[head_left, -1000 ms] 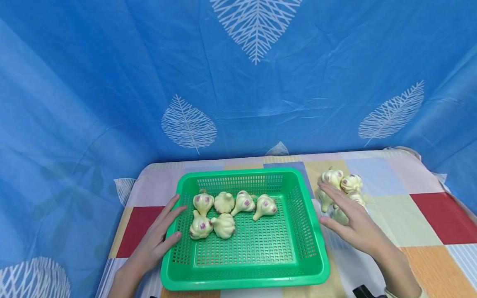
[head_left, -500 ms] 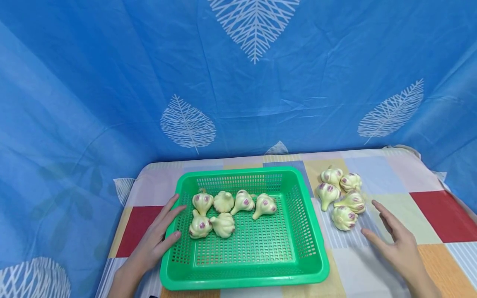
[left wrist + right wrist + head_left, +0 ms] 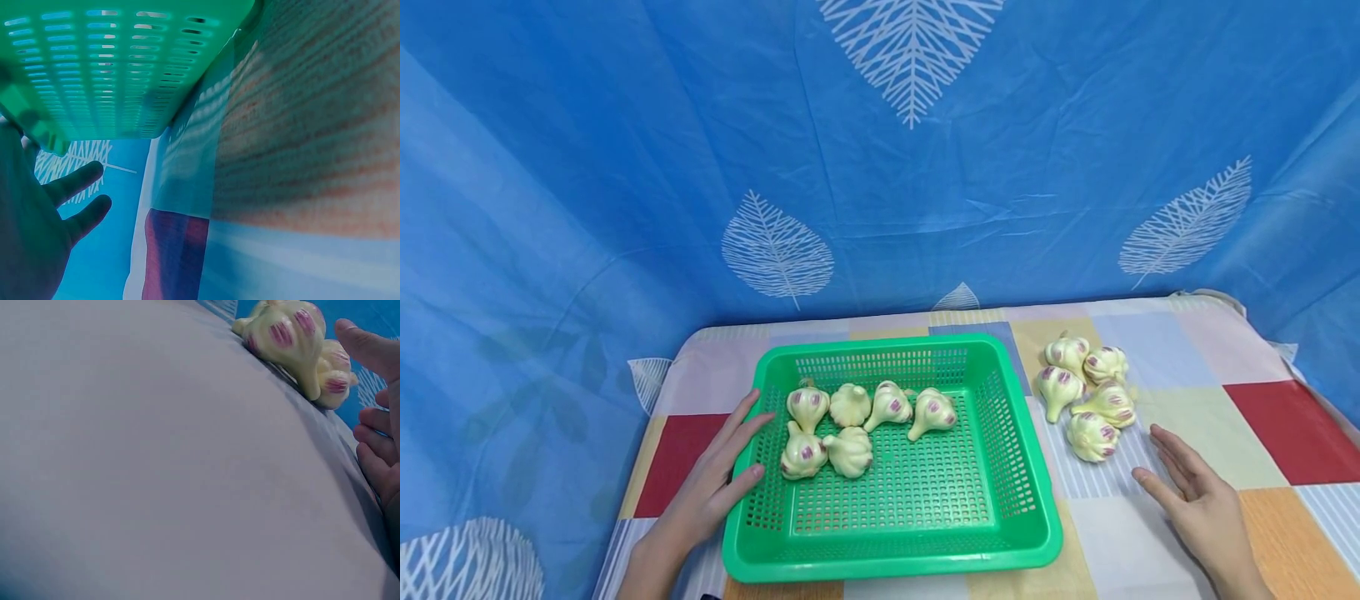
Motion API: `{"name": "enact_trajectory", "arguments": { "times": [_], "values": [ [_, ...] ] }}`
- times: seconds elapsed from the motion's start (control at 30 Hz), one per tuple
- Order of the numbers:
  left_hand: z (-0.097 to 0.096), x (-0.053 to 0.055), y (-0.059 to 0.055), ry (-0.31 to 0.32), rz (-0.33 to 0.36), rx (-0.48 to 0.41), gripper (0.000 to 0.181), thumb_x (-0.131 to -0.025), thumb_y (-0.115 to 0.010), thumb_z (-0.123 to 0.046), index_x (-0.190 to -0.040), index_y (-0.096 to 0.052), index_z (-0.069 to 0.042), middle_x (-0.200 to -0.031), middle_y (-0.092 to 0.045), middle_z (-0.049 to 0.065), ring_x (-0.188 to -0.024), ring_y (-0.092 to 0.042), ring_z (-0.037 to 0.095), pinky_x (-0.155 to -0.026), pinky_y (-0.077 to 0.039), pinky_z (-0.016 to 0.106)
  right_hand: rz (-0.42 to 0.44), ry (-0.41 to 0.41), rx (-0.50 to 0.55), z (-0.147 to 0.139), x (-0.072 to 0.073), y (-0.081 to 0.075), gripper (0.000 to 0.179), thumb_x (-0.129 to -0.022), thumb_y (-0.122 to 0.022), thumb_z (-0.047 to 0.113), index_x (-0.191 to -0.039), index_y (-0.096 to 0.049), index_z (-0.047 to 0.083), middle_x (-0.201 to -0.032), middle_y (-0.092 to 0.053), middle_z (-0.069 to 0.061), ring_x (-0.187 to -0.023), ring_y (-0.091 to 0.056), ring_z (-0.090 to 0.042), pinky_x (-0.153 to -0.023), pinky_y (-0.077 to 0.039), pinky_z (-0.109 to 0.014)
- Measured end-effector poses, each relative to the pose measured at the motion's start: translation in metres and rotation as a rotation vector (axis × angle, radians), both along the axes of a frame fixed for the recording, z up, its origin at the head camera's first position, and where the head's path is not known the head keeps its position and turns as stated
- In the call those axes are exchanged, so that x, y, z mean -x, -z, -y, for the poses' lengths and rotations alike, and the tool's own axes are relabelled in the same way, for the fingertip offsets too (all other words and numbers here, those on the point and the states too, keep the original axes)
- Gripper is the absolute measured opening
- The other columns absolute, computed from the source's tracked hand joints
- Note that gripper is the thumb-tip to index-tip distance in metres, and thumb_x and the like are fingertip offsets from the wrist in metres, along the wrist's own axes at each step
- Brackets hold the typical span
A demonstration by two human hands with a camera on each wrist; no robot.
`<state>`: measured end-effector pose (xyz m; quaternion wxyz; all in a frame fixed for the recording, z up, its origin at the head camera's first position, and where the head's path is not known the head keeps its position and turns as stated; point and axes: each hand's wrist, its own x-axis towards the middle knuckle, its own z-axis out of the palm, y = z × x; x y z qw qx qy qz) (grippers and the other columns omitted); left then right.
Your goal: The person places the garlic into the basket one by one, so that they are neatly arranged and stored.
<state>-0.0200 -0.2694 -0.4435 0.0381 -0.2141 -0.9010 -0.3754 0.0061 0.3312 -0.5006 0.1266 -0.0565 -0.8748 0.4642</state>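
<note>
A green plastic basket (image 3: pixel 1000 467) sits on the patchwork tablecloth and holds several pale garlic bulbs (image 3: pixel 850 417) with purple marks near its back left. My left hand (image 3: pixel 718 475) lies flat against the basket's left wall (image 3: pixel 119 75), fingers straight. Several more garlic bulbs (image 3: pixel 1086 396) lie in a heap to the right of the basket, and they show close up in the right wrist view as a garlic heap (image 3: pixel 294 344). My right hand (image 3: pixel 1195 492) rests open on the cloth just right of and below that heap, holding nothing.
The tablecloth (image 3: pixel 1225 417) has coloured squares and ends at the right and front edges. A blue curtain (image 3: pixel 880 167) with white leaf prints hangs close behind and to the left of the table.
My right hand has drawn back from on top of the garlic heap to the cloth at its lower right, uncovering the bulbs. The left hand and basket have stayed put.
</note>
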Motion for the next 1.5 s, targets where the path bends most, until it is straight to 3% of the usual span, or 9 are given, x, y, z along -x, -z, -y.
{"name": "enact_trajectory", "arguments": {
  "times": [0.13, 0.27, 0.4, 0.67, 0.93, 1.03, 1.2, 1.4, 1.5],
  "values": [
    [0.001, 0.000, -0.001, -0.001, -0.004, -0.006, 0.069, -0.089, -0.069, -0.017, -0.152, -0.044, -0.014, -0.167, -0.018, 0.002, -0.147, -0.024, 0.021, -0.092, -0.054, 0.049, -0.017, -0.030, 0.025, 0.008, -0.001, 0.001, 0.070, -0.087, -0.078, 0.001, -0.150, -0.047, 0.003, -0.143, -0.054, 0.011, -0.123, -0.048, 0.011, -0.090, -0.044, -0.008],
    [0.001, 0.000, -0.001, -0.002, -0.006, -0.007, 0.069, -0.088, -0.069, -0.017, -0.153, -0.043, -0.014, -0.167, -0.018, 0.002, -0.147, -0.024, 0.021, -0.091, -0.055, 0.047, -0.066, -0.104, 0.047, 0.019, 0.003, 0.002, 0.072, -0.082, -0.079, -0.007, -0.147, -0.049, 0.000, -0.143, -0.056, 0.008, -0.125, -0.050, 0.008, -0.092, -0.045, -0.012],
    [0.000, 0.000, 0.000, 0.001, -0.004, -0.007, 0.069, -0.089, -0.069, -0.018, -0.153, -0.043, -0.014, -0.167, -0.018, 0.002, -0.147, -0.024, 0.022, -0.091, -0.055, 0.047, -0.093, -0.125, 0.052, 0.030, 0.009, 0.003, 0.074, -0.078, -0.082, -0.008, -0.145, -0.052, 0.001, -0.144, -0.055, 0.004, -0.125, -0.049, 0.008, -0.093, -0.045, -0.012],
    [0.000, 0.000, 0.004, -0.006, -0.011, -0.019, 0.070, -0.088, -0.070, -0.018, -0.153, -0.043, -0.014, -0.166, -0.019, 0.002, -0.147, -0.024, 0.022, -0.087, -0.057, 0.044, -0.020, -0.083, -0.012, 0.049, 0.022, -0.001, 0.079, -0.082, -0.086, 0.012, -0.151, -0.047, 0.006, -0.146, -0.048, -0.027, -0.120, -0.041, 0.017, -0.091, -0.039, -0.004],
    [0.000, 0.000, 0.003, -0.005, -0.010, -0.004, 0.069, -0.089, -0.070, -0.019, -0.152, -0.044, -0.014, -0.167, -0.019, 0.003, -0.147, -0.025, 0.024, -0.089, -0.056, 0.047, -0.030, -0.080, 0.056, 0.065, 0.036, 0.001, 0.061, -0.089, -0.079, 0.011, -0.143, -0.054, -0.001, -0.130, -0.059, -0.032, -0.103, -0.057, 0.014, -0.079, -0.050, -0.009],
    [0.000, 0.000, 0.003, -0.001, -0.006, -0.008, 0.069, -0.089, -0.070, -0.019, -0.152, -0.043, -0.013, -0.167, -0.018, 0.002, -0.147, -0.025, 0.024, -0.089, -0.056, 0.047, -0.004, -0.078, 0.083, 0.066, 0.038, -0.001, 0.057, -0.089, -0.079, 0.012, -0.140, -0.057, -0.002, -0.127, -0.063, -0.025, -0.099, -0.060, 0.012, -0.076, -0.053, -0.013],
    [0.000, 0.000, 0.003, 0.003, 0.000, -0.018, 0.069, -0.089, -0.069, -0.019, -0.153, -0.043, -0.014, -0.167, -0.018, 0.002, -0.147, -0.024, 0.023, -0.089, -0.056, 0.045, 0.046, -0.093, 0.126, 0.063, 0.035, -0.011, 0.061, -0.089, -0.079, 0.012, -0.141, -0.054, -0.006, -0.128, -0.063, -0.003, -0.099, -0.063, 0.008, -0.077, -0.054, -0.016],
    [0.001, 0.000, 0.004, -0.006, 0.000, -0.016, 0.069, -0.089, -0.069, -0.020, -0.153, -0.043, -0.015, -0.167, -0.018, 0.002, -0.147, -0.025, 0.025, -0.088, -0.057, 0.045, 0.010, -0.125, 0.145, 0.059, 0.035, -0.029, 0.059, -0.086, -0.079, 0.002, -0.137, -0.053, -0.014, -0.115, -0.062, 0.022, -0.097, -0.064, 0.007, -0.077, -0.054, -0.015],
    [0.000, 0.000, 0.005, -0.011, -0.004, -0.018, 0.069, -0.088, -0.069, -0.019, -0.152, -0.044, -0.014, -0.166, -0.019, 0.002, -0.147, -0.025, 0.024, -0.088, -0.056, 0.048, -0.018, -0.150, 0.142, 0.058, 0.035, -0.041, 0.057, -0.084, -0.079, -0.005, -0.134, -0.053, -0.016, -0.111, -0.063, 0.026, -0.096, -0.065, 0.007, -0.075, -0.054, -0.014]
  ]
}}
